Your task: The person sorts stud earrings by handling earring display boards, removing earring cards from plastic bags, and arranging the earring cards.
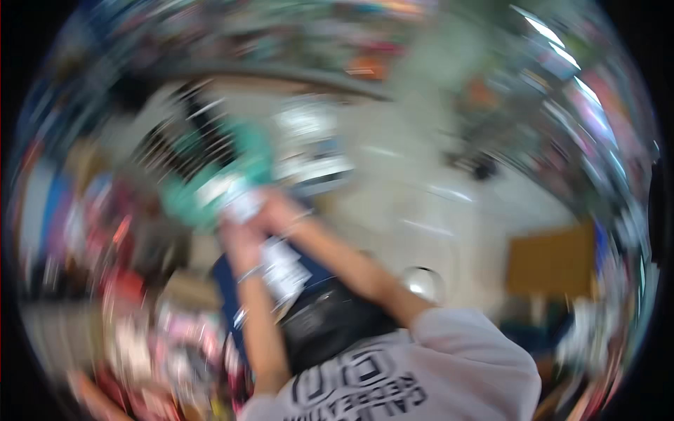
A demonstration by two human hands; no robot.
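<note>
The whole view is smeared by motion. My left hand (242, 237) and my right hand (279, 210) are close together in front of me, both closed around a small white thing (244, 203) whose kind is too blurred to tell. Just beyond it lies a green bag or cloth (251, 151), with dark striped-looking items (186, 144) on or in it. A white printed sheet or packet (284, 272) rests on my lap below my forearms. Nearer my body is a black, shiny bag-like thing (333, 316).
White packages (312, 137) sit on the pale floor (393, 182) past my right hand. A brown cardboard box (551, 259) stands at right, and a round shiny object (423, 284) is by my right elbow. Colourful packaged goods (182, 326) crowd the left side.
</note>
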